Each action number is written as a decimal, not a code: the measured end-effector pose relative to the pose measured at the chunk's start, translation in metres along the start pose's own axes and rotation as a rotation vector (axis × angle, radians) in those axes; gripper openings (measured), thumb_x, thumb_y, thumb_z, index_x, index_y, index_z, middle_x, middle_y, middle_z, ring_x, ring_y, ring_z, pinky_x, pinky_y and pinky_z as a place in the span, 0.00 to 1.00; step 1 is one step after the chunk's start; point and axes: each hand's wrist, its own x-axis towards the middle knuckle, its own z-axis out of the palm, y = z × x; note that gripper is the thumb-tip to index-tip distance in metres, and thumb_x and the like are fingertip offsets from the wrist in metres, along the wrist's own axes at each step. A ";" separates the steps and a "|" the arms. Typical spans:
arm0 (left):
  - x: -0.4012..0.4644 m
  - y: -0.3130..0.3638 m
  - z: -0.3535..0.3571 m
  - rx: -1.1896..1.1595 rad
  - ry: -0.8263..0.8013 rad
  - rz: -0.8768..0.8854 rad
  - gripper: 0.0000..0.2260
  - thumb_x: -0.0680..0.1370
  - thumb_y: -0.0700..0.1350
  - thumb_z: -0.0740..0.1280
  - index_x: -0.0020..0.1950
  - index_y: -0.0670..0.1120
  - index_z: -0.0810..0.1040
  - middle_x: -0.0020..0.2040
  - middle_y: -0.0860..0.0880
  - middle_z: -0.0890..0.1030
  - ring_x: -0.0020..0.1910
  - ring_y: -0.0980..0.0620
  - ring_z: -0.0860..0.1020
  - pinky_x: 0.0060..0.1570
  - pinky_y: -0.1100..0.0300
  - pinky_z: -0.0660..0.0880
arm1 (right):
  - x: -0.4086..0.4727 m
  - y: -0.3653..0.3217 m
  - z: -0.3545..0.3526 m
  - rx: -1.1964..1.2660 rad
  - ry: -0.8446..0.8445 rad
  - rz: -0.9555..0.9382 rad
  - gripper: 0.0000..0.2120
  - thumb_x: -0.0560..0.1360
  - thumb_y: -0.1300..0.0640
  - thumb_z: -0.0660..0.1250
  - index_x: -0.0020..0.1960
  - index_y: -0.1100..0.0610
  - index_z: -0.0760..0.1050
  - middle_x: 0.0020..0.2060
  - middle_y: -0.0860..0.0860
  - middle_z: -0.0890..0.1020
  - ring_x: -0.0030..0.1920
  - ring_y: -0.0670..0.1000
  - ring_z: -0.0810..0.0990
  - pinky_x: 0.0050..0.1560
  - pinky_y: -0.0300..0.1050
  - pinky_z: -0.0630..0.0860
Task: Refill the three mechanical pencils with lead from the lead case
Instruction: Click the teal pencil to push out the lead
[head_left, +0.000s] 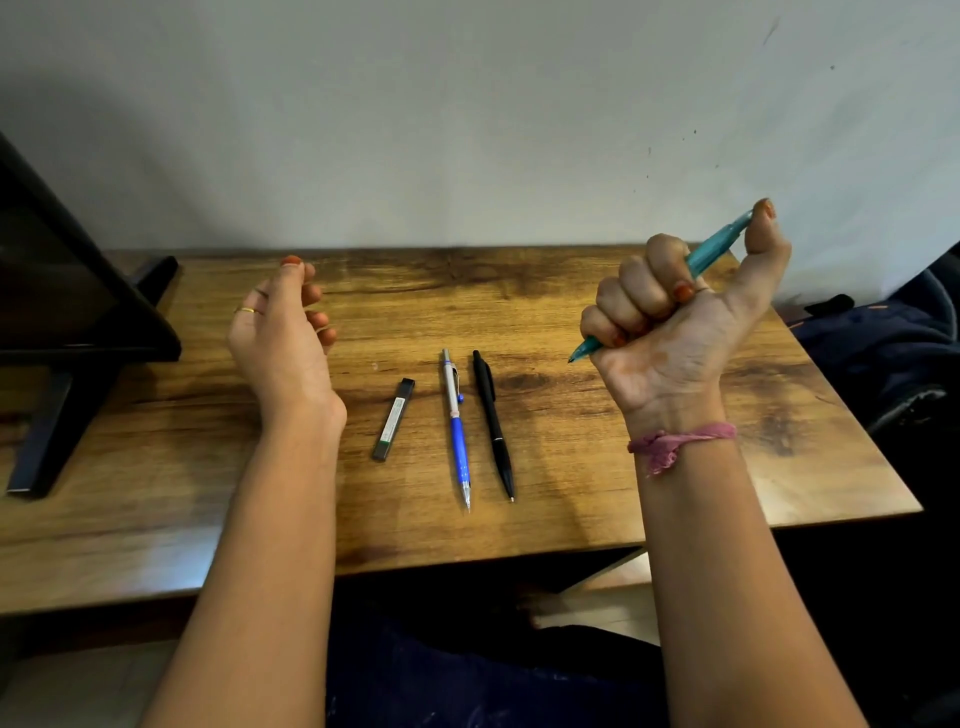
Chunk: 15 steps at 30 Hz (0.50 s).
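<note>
My right hand (675, 317) is raised above the table's right side and grips a teal mechanical pencil (714, 252) in a fist, thumb resting on its top end, tip pointing down-left. On the wooden table (571, 519) lie a dark lead case (393, 420), a blue-and-silver mechanical pencil (457, 431) and a black mechanical pencil (492, 423), side by side with tips toward me. My left hand (283, 332) hovers left of the lead case, fingers loosely curled and holding nothing.
A black monitor on its stand (57, 312) occupies the table's left end. A pale wall rises behind the table. A dark bag (883, 332) sits off the table's right edge. The table's front edge lies close to my lap.
</note>
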 end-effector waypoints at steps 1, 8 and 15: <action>0.000 0.000 0.000 0.001 -0.002 0.000 0.05 0.75 0.45 0.68 0.40 0.50 0.79 0.33 0.56 0.79 0.28 0.61 0.72 0.27 0.67 0.68 | 0.000 0.000 0.000 0.002 0.001 0.001 0.29 0.75 0.32 0.46 0.25 0.51 0.57 0.19 0.44 0.56 0.22 0.45 0.49 0.25 0.37 0.47; -0.001 0.000 0.001 0.017 0.000 -0.001 0.05 0.76 0.46 0.68 0.40 0.50 0.80 0.33 0.56 0.79 0.29 0.61 0.72 0.28 0.67 0.69 | 0.000 -0.001 0.001 -0.021 0.033 -0.017 0.28 0.75 0.35 0.46 0.24 0.51 0.58 0.18 0.44 0.56 0.22 0.46 0.49 0.26 0.36 0.47; 0.000 0.000 0.001 0.009 -0.007 -0.003 0.05 0.75 0.46 0.68 0.40 0.50 0.80 0.33 0.56 0.79 0.28 0.61 0.72 0.28 0.67 0.68 | 0.000 -0.001 0.002 -0.065 0.034 -0.027 0.28 0.76 0.34 0.47 0.25 0.51 0.57 0.19 0.45 0.55 0.22 0.46 0.49 0.24 0.36 0.48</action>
